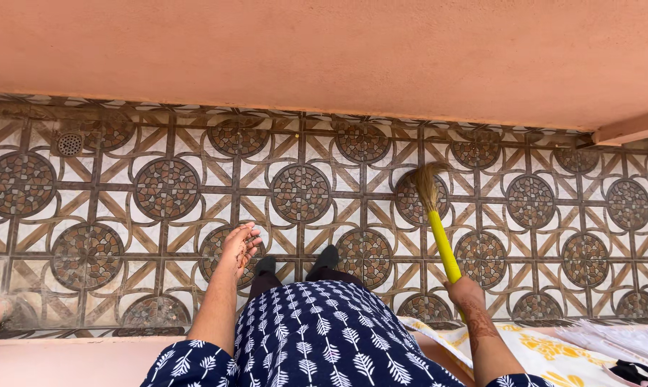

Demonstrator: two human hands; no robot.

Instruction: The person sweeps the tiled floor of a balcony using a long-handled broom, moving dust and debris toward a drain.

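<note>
The right hand [466, 292] grips the yellow broom [437, 226], its bristles on the tiled floor [123, 236] ahead of the hand. The left hand [241, 244] hangs loose, empty. Sweeping seems underway; the next stroke needs a pull along the wall [324, 50].

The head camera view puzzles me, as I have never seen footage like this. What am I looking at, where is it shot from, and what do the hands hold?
The camera sits on a person's head and looks straight down, so you see their patterned blue clothing and dark shoes. The right hand grips a yellow-handled broom, its bristles on the patterned tiled floor. The left hand hangs open and holds nothing. A small round drain sits by the pink wall.
</note>
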